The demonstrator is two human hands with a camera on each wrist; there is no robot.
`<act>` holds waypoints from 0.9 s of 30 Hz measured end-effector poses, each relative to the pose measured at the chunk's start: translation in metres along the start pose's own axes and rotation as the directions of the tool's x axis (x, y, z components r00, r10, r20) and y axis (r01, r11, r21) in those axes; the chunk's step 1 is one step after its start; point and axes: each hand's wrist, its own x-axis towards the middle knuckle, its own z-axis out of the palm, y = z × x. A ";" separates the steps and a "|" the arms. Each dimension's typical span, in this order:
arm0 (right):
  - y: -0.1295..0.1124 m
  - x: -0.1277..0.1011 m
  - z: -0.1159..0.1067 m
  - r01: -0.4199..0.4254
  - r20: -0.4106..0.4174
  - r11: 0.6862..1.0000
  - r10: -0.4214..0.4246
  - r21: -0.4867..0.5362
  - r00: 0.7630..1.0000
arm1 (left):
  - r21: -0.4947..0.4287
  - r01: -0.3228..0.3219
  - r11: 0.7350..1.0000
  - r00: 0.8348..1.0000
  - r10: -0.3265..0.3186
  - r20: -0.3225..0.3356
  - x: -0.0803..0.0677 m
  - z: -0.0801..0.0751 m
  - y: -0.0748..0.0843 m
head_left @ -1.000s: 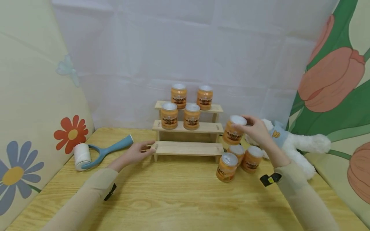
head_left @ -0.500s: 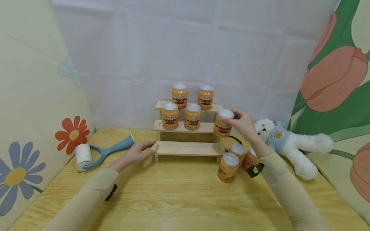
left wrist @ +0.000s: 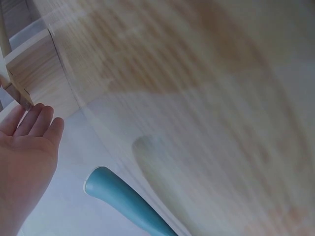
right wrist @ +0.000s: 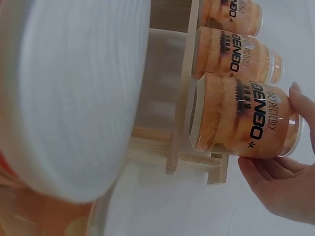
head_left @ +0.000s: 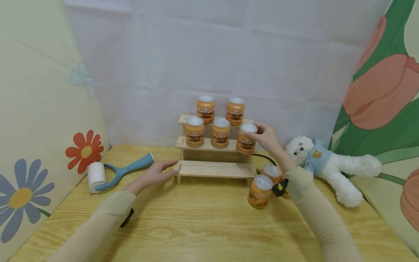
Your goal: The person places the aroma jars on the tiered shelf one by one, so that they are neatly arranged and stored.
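My right hand (head_left: 267, 139) grips an orange can (head_left: 246, 140) with a pale lid at the right end of the middle tier of a wooden three-step rack (head_left: 216, 169). In the right wrist view the thumb and fingers (right wrist: 253, 172) hold the gripped can near its lid end; whether its base touches the board cannot be told. Two like cans stand left of it on that tier, the nearer being a can (head_left: 220, 134). Two more occupy the top tier, including a can (head_left: 205, 109). My left hand (head_left: 157, 172) touches the lowest tier's left end with fingers extended.
More orange cans stand on the table right of the rack, the front one a can (head_left: 260, 191); my right sleeve partly hides another. A white plush toy (head_left: 327, 163) lies at the right. A blue-handled lint roller (head_left: 121, 171) lies at the left. A black cable (head_left: 266, 157) runs behind.
My right hand has carried the can leftward, from above the table cans to the middle tier's right end. The left hand stays at the rack. The view has shifted slightly.
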 end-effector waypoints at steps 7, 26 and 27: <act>0.003 0.006 0.003 -0.071 0.016 0.997 0.070 0.018 0.997 | 0.013 0.002 1.000 1.000 -0.002 0.000 0.000 0.002 0.003; -0.003 0.018 0.007 -0.087 0.044 0.996 0.087 -0.013 0.995 | 0.007 0.029 1.000 1.000 -0.029 0.008 0.001 0.000 0.002; -0.002 0.019 0.008 -0.090 0.039 0.996 0.091 -0.014 0.995 | 0.007 0.030 1.000 1.000 -0.030 0.008 0.001 0.001 0.002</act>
